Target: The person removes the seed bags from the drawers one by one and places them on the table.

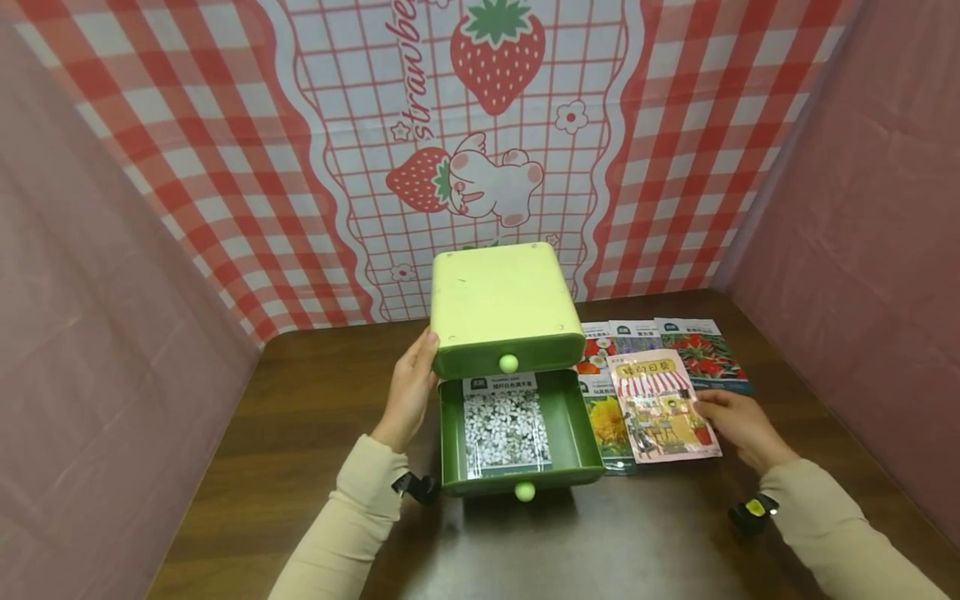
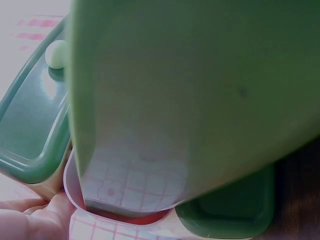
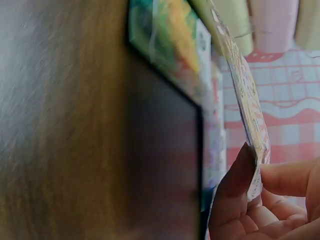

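A small drawer cabinet with a pale green top stands on the table. Below its closed top drawer, a green drawer is pulled out. Inside lies a seed packet with white flowers. My left hand rests against the cabinet's left side; in the left wrist view its fingers touch the side beside the pulled-out drawer. My right hand pinches a pink seed packet by its right edge, thumb on one face. In the right wrist view this packet is tilted and raised above the table.
Several other seed packets lie right of the cabinet, including one with red flowers and one with a yellow flower. The brown wooden table ends at a checked strawberry cloth behind and pink cloth sides.
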The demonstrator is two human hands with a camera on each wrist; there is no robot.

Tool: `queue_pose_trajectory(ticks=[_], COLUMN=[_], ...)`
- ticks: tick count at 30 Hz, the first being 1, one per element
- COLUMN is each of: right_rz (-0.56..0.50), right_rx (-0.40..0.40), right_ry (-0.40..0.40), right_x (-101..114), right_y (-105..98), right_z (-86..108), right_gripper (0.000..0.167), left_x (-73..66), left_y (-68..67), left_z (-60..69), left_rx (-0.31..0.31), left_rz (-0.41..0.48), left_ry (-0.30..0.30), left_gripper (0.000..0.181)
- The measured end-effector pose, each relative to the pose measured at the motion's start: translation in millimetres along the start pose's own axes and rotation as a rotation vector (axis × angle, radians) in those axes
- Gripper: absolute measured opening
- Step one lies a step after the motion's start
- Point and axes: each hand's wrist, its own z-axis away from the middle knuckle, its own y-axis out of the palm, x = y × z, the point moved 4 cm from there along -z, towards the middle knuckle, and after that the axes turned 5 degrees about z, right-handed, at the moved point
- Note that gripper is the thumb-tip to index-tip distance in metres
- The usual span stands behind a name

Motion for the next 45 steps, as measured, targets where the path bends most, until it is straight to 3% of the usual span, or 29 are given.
queue_pose_trajectory(ticks=[6, 16, 25, 37, 45], right_rz=[0.07, 0.091, 0.149, 0.163, 0.171], right_rx=[-0.029, -0.056, -0.123, -0.124, -0.149], right_ry=[-0.005, -0.002, 0.029, 0.098, 0.094], right_x=[-10.3, -16.8, -23.1, -24.8, -24.9], right_y=[3.7, 4.1, -4.5, -9.8, -9.8], right_z=[-9.1, -16.1, -13.5, -12.5, -11.6], right_gripper=[0.051, 0.047, 0.041, 0.037, 0.038], left_x=[-1.3, 1.6, 1.3, 0.7, 1.3], left_y=[0.2, -1.0, -0.7, 0.1, -0.2], left_z=[-0.4, -0.8, -0.8, -0.5, -0.7], left_rx=[-0.003, -0.005, 0.002, 0.005, -0.001], left_rz=[0.011, 0.01, 0.006, 0.0, 0.006], left_ry=[0.007, 0.002, 0.01, 0.011, 0.005], left_gripper=[0.061, 0.061, 0.062, 0.062, 0.06])
